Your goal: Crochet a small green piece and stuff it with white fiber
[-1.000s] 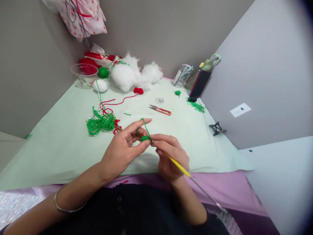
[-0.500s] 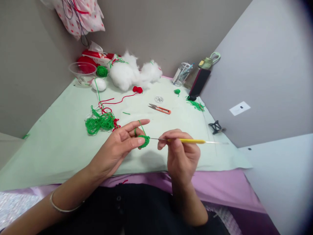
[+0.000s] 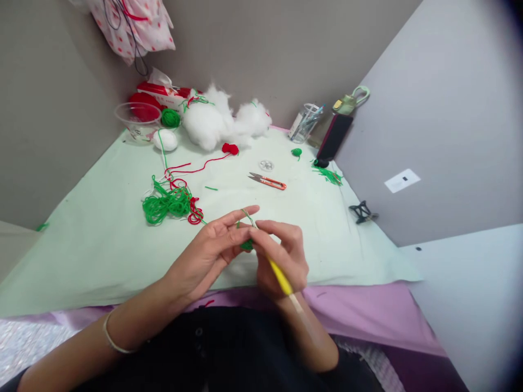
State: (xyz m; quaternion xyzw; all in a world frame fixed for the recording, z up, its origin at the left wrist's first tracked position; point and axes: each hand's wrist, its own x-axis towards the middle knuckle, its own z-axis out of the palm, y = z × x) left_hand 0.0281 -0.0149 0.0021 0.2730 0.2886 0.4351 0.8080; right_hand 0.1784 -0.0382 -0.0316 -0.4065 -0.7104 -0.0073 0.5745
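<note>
Between thumb and fingers, my left hand (image 3: 223, 239) pinches a small green crochet piece (image 3: 247, 245), mostly hidden by the fingers. Green yarn (image 3: 247, 215) runs over its raised index finger. My right hand (image 3: 281, 253) grips a yellow-handled crochet hook (image 3: 280, 277), whose handle slants down toward the wrist. The two hands meet at the piece, and the fingertips cover the hook's working end. Left of them on the pale cloth lies a loose tangle of green yarn (image 3: 167, 204), with red yarn (image 3: 195, 211) beside it.
Orange thread snips (image 3: 267, 181) and a small round dish (image 3: 266, 165) lie beyond my hands. White stuffing (image 3: 208, 122), a plastic tub (image 3: 139, 125) and a white yarn ball (image 3: 165, 140) stand farther back. A phone (image 3: 335, 136) leans at the right, near a black stand (image 3: 363, 212).
My right hand has moved left against my left hand, and the hook has swung from level to steeply slanted. My left hand has shifted slightly right.
</note>
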